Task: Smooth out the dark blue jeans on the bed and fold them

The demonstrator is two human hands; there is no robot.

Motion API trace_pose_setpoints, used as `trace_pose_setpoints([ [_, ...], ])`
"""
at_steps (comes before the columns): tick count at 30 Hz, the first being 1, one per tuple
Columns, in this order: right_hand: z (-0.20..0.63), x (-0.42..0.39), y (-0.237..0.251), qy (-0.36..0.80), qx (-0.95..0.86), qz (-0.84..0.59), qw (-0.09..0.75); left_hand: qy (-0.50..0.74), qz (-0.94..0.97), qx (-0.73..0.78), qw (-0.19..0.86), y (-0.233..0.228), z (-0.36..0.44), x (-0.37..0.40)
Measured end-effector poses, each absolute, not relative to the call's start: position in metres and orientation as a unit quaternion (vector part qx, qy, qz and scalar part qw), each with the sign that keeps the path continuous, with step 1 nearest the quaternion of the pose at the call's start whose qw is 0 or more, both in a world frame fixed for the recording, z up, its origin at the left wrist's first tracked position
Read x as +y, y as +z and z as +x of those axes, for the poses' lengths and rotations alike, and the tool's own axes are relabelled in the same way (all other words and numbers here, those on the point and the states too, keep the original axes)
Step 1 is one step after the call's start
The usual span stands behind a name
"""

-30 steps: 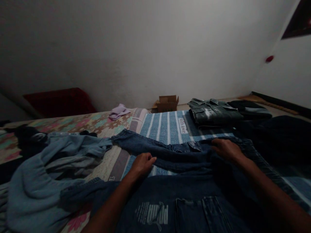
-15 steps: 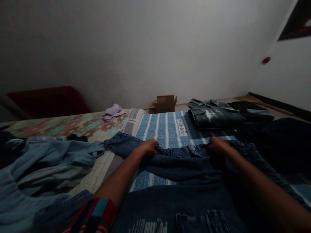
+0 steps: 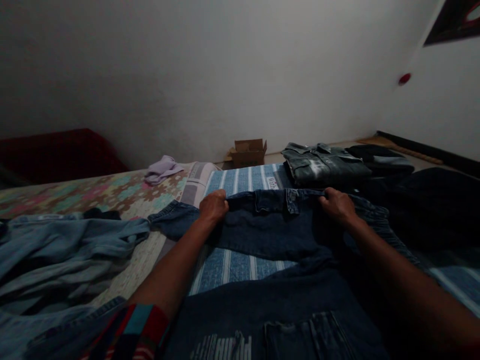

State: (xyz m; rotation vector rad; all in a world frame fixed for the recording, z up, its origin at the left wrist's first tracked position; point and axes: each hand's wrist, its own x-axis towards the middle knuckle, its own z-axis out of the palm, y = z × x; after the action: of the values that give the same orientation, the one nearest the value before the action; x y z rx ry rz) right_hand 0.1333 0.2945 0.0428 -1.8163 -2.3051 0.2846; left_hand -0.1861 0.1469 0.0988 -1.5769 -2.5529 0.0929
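Note:
A pair of dark blue jeans point(image 3: 277, 222) is spread across the bed, with a cargo pocket on the far leg and white print near the bottom of the view. My left hand point(image 3: 214, 205) is closed on the far leg's outer edge, towards the cuff. Further right, my right hand point(image 3: 338, 204) grips the same edge near the gathered waistband point(image 3: 369, 212). Between the two hands the denim is stretched and lifted a little. The near leg lies towards me, partly cut off by the frame.
To the left lies a heap of light blue denim clothes point(image 3: 71, 245). A lilac cloth point(image 3: 163, 170) rests on the flowered bedding. Behind the striped bedsheet point(image 3: 240, 270) stands an open cardboard box point(image 3: 248, 153). Folded dark grey denim point(image 3: 326, 165) sits at the back right, beside dark clothes point(image 3: 442, 205).
Both hands have raised the far leg's edge and pulled it away from me, so its cargo pocket shows more fully. The view has shifted slightly.

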Motion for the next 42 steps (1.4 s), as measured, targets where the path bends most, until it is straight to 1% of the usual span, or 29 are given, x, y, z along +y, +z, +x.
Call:
trace_pose_setpoints([
  [5,0.129,0.293,0.021,0.105,-0.773,-0.61,0.138,-0.009,-0.503,-0.86,0.085,0.067,-0.177,0.149],
  [10,0.131,0.298,0.021,0.118,-0.775,-0.593,0.183,-0.064,-0.502,-0.854,0.12,0.075,-0.186,0.148],
  [13,0.13,0.296,0.018,0.142,-0.789,-0.569,0.186,-0.077,-0.523,-0.841,0.114,0.072,-0.183,0.144],
  [16,0.131,0.286,0.012,0.162,-0.808,-0.538,0.176,-0.088,-0.574,-0.809,0.093,0.059,-0.167,0.13],
  [18,0.135,0.277,0.013,0.154,-0.823,-0.517,0.176,-0.076,-0.611,-0.785,0.065,0.053,-0.152,0.114],
  [20,0.142,0.267,0.016,0.135,-0.839,-0.496,0.178,-0.036,-0.631,-0.775,0.018,0.051,-0.135,0.095],
  [23,0.157,0.25,0.022,0.121,-0.854,-0.474,0.175,0.013,-0.649,-0.753,-0.108,0.054,-0.114,0.07],
  [25,0.167,0.237,0.024,0.121,-0.857,-0.47,0.174,0.004,-0.655,-0.729,-0.2,0.055,-0.102,0.059],
  [28,0.179,0.214,0.023,0.115,-0.861,-0.465,0.171,-0.025,-0.643,-0.715,-0.273,0.055,-0.09,0.056],
  [31,0.182,0.189,0.025,0.103,-0.886,-0.425,0.155,-0.024,-0.64,-0.704,-0.308,0.056,-0.083,0.062],
  [37,0.165,0.158,0.039,0.088,-0.926,-0.355,0.094,-0.01,-0.635,-0.673,-0.378,0.058,-0.074,0.068],
  [39,0.161,0.157,0.04,0.091,-0.928,-0.35,0.09,-0.014,-0.632,-0.678,-0.375,0.059,-0.071,0.067],
  [42,0.158,0.16,0.035,0.099,-0.927,-0.349,0.09,-0.048,-0.633,-0.699,-0.33,0.065,-0.068,0.066],
])
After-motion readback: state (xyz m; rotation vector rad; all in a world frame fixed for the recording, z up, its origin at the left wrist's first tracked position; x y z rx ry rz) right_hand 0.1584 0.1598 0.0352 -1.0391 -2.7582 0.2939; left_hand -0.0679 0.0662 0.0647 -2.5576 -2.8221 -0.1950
